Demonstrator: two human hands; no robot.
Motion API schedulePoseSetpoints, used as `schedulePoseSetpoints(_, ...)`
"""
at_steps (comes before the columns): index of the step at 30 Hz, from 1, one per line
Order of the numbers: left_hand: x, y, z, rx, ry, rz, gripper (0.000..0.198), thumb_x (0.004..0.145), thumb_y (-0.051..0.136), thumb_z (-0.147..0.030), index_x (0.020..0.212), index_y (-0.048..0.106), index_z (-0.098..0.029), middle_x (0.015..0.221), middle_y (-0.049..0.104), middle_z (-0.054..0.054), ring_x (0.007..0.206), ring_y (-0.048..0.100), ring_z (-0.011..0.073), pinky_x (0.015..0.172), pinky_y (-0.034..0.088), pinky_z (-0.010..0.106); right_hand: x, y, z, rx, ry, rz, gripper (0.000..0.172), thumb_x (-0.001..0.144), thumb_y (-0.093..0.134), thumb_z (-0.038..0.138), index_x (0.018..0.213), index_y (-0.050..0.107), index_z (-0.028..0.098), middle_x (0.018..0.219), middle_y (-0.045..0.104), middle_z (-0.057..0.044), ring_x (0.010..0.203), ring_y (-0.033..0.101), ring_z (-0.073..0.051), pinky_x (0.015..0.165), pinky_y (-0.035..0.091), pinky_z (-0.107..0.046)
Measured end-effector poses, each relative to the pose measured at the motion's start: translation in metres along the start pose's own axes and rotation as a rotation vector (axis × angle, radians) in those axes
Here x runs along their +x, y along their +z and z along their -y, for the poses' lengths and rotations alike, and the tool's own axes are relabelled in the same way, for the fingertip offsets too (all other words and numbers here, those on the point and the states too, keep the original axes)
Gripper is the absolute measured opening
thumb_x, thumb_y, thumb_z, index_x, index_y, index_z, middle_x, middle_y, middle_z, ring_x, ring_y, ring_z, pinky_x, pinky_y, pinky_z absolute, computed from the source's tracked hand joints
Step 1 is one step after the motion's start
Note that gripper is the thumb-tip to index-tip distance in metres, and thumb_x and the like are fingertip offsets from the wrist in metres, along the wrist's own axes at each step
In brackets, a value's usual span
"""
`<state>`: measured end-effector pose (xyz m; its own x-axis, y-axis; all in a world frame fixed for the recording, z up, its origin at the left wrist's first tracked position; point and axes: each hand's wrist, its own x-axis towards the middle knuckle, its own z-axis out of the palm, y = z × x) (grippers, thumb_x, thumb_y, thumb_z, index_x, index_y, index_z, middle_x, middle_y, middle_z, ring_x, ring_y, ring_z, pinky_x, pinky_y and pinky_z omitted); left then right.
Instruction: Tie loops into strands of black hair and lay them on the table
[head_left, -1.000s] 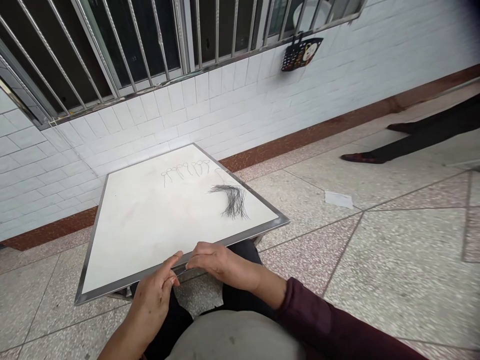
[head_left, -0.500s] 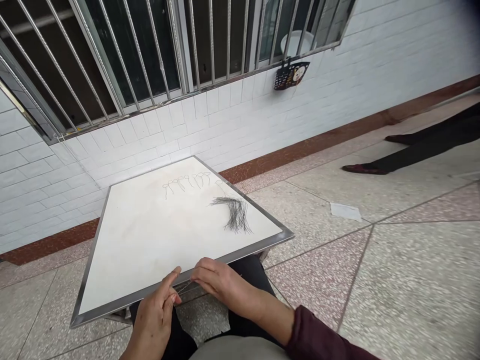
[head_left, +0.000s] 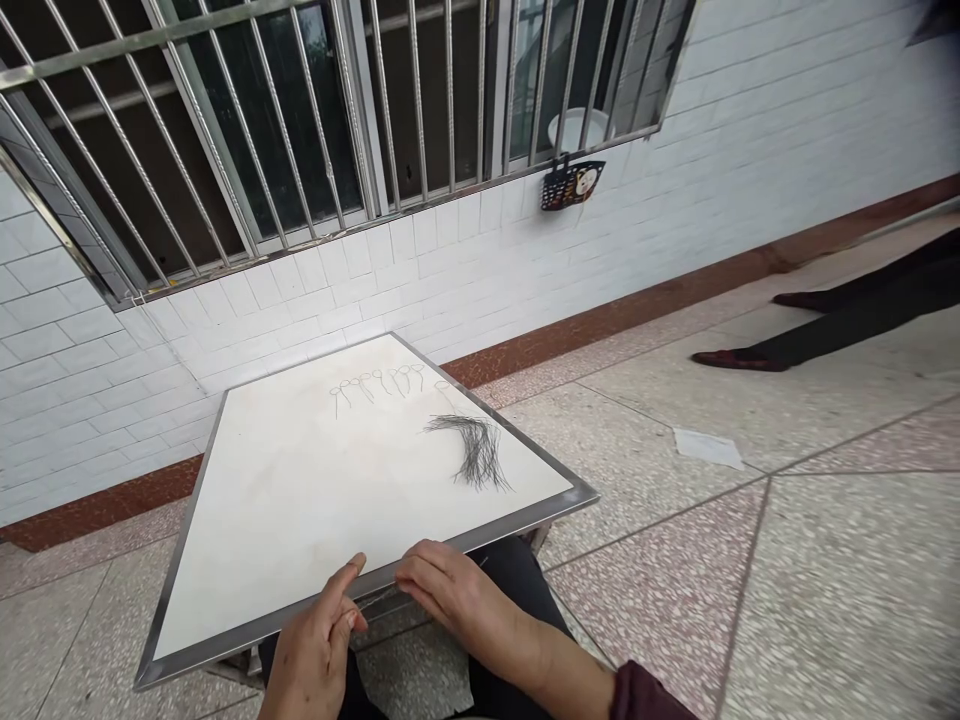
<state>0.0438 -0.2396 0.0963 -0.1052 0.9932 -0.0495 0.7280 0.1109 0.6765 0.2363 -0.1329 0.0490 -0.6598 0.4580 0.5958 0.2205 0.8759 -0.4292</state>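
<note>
At the near edge of the white table [head_left: 277, 500], my left hand [head_left: 315, 640] pinches one end of a thin wire [head_left: 380, 597] between thumb and fingers, its index finger pointing out. My right hand [head_left: 457, 600] is closed on the other end, its fingertips bent down. The strand runs across the short gap between both hands. A loose bundle of dark thin wires [head_left: 478, 455] lies bent on the table's right side. Farther back, several wires twisted into loops with two tails [head_left: 377, 380] lie in a row, and one more loop [head_left: 444, 388] rests near the right edge.
A white tiled wall [head_left: 315, 295] with a barred window [head_left: 315, 130] stands behind the table. A small black basket [head_left: 571, 185] hangs from the bars. A person's legs [head_left: 847, 325] show at the right. A white paper sheet [head_left: 707, 447] lies on the floor.
My right hand has drawn slightly away to the right, so the gap between my hands is a little wider. The view has tilted up slightly; the things on the table stay put.
</note>
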Motion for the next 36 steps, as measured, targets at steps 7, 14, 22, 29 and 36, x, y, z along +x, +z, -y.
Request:
schedulePoseSetpoints(7,0.000,-0.003,0.002,0.013,-0.088,0.030,0.058,0.095,0.027,-0.052,0.145,0.039,-0.026,0.089,0.069,0.004,0.072,0.059,0.0142,0.071,0.044,0.023,-0.007,0.004,0.000,-0.072,-0.060,0.000,0.013,0.092,0.050,0.011,0.100,0.058,0.017,0.087,0.062,-0.005,0.078,0.057,-0.017,0.071,0.047,-0.030)
schedulePoseSetpoints(14,-0.001,-0.001,0.009,0.054,-0.036,0.018,0.056,0.095,0.026,-0.049,0.143,0.042,-0.025,0.084,0.068,0.002,0.069,0.057,0.0139,0.072,0.044,0.021,-0.010,0.000,0.002,-0.014,-0.057,-0.042,0.014,0.095,0.048,0.013,0.103,0.058,0.018,0.088,0.063,-0.006,0.081,0.058,-0.016,0.074,0.048,-0.029)
schedulePoseSetpoints(22,-0.003,-0.006,0.009,0.069,-0.014,0.071,0.052,0.095,0.027,-0.044,0.143,0.042,-0.028,0.083,0.065,0.000,0.067,0.055,0.0131,0.071,0.043,0.021,-0.012,-0.016,0.003,-0.072,-0.212,0.017,0.019,0.097,0.043,0.012,0.108,0.058,0.016,0.092,0.066,-0.007,0.083,0.056,-0.017,0.078,0.045,-0.032)
schedulePoseSetpoints(29,-0.002,-0.008,0.014,0.053,0.049,0.118,0.053,0.096,0.027,-0.046,0.143,0.041,-0.028,0.084,0.064,0.001,0.067,0.054,0.0138,0.068,0.043,0.022,-0.014,-0.023,0.004,-0.084,-0.232,0.079,0.020,0.098,0.041,0.012,0.112,0.056,0.013,0.097,0.064,-0.008,0.087,0.053,-0.017,0.082,0.045,-0.031)
schedulePoseSetpoints(36,-0.008,-0.014,0.004,0.028,0.046,0.100,0.051,0.096,0.030,-0.044,0.143,0.042,-0.028,0.084,0.064,0.001,0.063,0.051,0.0131,0.064,0.041,0.023,-0.015,-0.026,0.006,-0.117,-0.250,0.098,0.022,0.100,0.039,0.015,0.112,0.057,0.013,0.093,0.062,-0.009,0.084,0.053,-0.016,0.078,0.046,-0.031)
